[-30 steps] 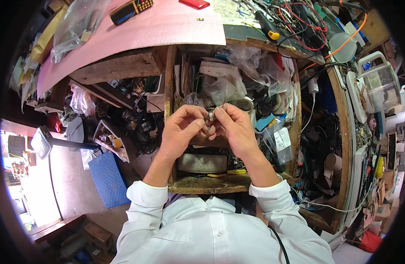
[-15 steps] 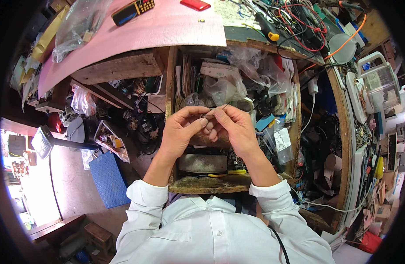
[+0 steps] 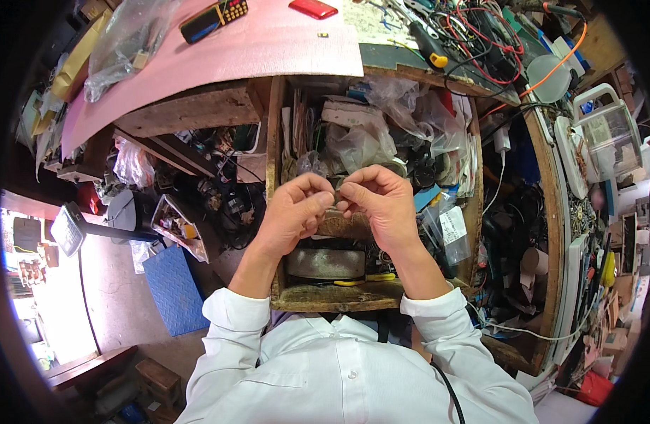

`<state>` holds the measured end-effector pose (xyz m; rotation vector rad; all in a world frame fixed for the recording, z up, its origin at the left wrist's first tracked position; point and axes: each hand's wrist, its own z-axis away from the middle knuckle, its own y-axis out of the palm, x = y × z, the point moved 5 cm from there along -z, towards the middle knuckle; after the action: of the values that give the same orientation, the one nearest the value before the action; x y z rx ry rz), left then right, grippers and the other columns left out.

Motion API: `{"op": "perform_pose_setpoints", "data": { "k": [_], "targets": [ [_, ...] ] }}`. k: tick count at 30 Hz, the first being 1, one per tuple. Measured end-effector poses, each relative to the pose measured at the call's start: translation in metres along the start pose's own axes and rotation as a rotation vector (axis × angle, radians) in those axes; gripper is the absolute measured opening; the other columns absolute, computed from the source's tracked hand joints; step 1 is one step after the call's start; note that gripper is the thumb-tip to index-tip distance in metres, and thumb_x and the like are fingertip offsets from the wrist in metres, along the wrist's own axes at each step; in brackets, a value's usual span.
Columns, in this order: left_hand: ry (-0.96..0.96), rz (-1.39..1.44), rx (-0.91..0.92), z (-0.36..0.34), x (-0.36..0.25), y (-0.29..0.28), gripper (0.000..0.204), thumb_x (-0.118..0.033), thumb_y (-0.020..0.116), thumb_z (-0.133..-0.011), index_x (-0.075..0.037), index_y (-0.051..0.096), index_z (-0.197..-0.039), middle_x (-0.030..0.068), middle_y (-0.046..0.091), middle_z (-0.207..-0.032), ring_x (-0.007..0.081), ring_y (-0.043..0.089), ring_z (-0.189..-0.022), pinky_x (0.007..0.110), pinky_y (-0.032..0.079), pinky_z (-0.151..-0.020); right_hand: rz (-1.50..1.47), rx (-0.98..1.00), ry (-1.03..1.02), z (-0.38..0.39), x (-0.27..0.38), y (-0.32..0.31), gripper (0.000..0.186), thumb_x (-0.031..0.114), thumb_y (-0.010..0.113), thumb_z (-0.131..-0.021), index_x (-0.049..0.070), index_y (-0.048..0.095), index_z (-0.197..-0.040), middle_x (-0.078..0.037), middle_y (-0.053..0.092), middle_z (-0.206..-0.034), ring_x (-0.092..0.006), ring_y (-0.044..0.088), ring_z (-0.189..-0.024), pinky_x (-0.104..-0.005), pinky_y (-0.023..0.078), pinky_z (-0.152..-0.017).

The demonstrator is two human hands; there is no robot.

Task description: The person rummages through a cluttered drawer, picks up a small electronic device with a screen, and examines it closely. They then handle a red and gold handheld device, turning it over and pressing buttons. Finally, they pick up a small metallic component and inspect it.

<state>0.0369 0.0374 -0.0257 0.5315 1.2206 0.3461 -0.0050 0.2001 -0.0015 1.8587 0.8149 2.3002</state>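
Over an open wooden drawer (image 3: 337,302) full of odds and ends, my two hands are raised close together. My left hand (image 3: 291,215) is closed, its thumb pressed to the index finger. My right hand (image 3: 387,212) pinches in the same way, its fingertips just beside the left ones. Something thin and small seems to sit between the fingertips, but it is too small to name. Below the hands in the drawer lie a grey block (image 3: 326,263) and a tool with yellow handles (image 3: 367,279). Clear plastic bags (image 3: 360,145) fill the drawer's far part.
A pink sheet (image 3: 268,56) covers the bench beyond, bearing a black device with a keypad (image 3: 213,21) and a red flat case (image 3: 313,8). A screwdriver (image 3: 429,46) and tangled wires (image 3: 480,42) lie far right. A blue ridged platform (image 3: 174,290) stands on the floor left.
My hands have drawn slightly apart, and the fingertips that overlapped now face each other. A thin dark strand that stuck up above the right fingertips no longer shows there.
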Motion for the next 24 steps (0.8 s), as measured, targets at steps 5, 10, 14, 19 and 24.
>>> {"op": "perform_pose_setpoints", "data": {
  "k": [5, 10, 14, 19, 24],
  "targets": [
    [0.076, -0.168, -0.003, 0.0, 0.003, 0.002, 0.015, -0.017, 0.071, -0.1, -0.003, 0.068, -0.101, -0.0056, 0.051, -0.07, 0.0022, 0.039, -0.052, 0.02, 0.026, -0.044, 0.154, 0.024, 0.008, 0.0, -0.002, 0.001, 0.007, 0.004, 0.076, -0.093, -0.001, 0.074, -0.098, -0.003, 0.072, -0.083, -0.0062, 0.061, -0.068, -0.0203, 0.048, -0.059],
    [0.125, -0.071, -0.045, 0.0, 0.002, -0.003, 0.019, -0.021, 0.065, -0.104, -0.002, 0.068, -0.099, -0.0033, 0.054, -0.069, 0.0032, 0.041, -0.051, 0.019, 0.029, -0.044, 0.396, 0.008, -0.04, 0.001, 0.007, 0.002, 0.007, 0.006, 0.072, -0.096, 0.0, 0.073, -0.098, 0.001, 0.069, -0.081, -0.0043, 0.056, -0.065, -0.0208, 0.045, -0.058],
    [0.186, 0.006, -0.079, 0.001, -0.003, -0.002, 0.021, -0.019, 0.062, -0.105, -0.002, 0.07, -0.096, -0.004, 0.054, -0.068, 0.0021, 0.039, -0.049, 0.019, 0.027, -0.044, 0.441, -0.044, -0.109, 0.0, 0.012, -0.003, 0.007, 0.008, 0.07, -0.099, 0.002, 0.071, -0.1, 0.004, 0.064, -0.078, -0.0029, 0.053, -0.064, -0.0208, 0.043, -0.057],
    [0.202, 0.021, -0.11, 0.002, -0.005, -0.005, 0.021, -0.017, 0.062, -0.104, -0.001, 0.07, -0.093, -0.0035, 0.054, -0.068, 0.0017, 0.039, -0.049, 0.02, 0.027, -0.044, 0.484, -0.058, -0.132, -0.001, 0.015, -0.006, 0.009, 0.01, 0.068, -0.101, 0.002, 0.067, -0.1, 0.002, 0.063, -0.081, -0.0051, 0.056, -0.066, -0.0215, 0.046, -0.058],
    [0.194, 0.021, -0.115, 0.002, -0.005, -0.006, 0.021, -0.016, 0.063, -0.103, -0.001, 0.07, -0.092, -0.0037, 0.054, -0.068, 0.0014, 0.039, -0.048, 0.019, 0.027, -0.044, 0.43, -0.053, -0.164, 0.0, 0.013, -0.005, 0.008, 0.012, 0.065, -0.103, 0.004, 0.064, -0.103, 0.004, 0.061, -0.079, -0.0033, 0.054, -0.065, -0.0204, 0.044, -0.057]
  ]
}}
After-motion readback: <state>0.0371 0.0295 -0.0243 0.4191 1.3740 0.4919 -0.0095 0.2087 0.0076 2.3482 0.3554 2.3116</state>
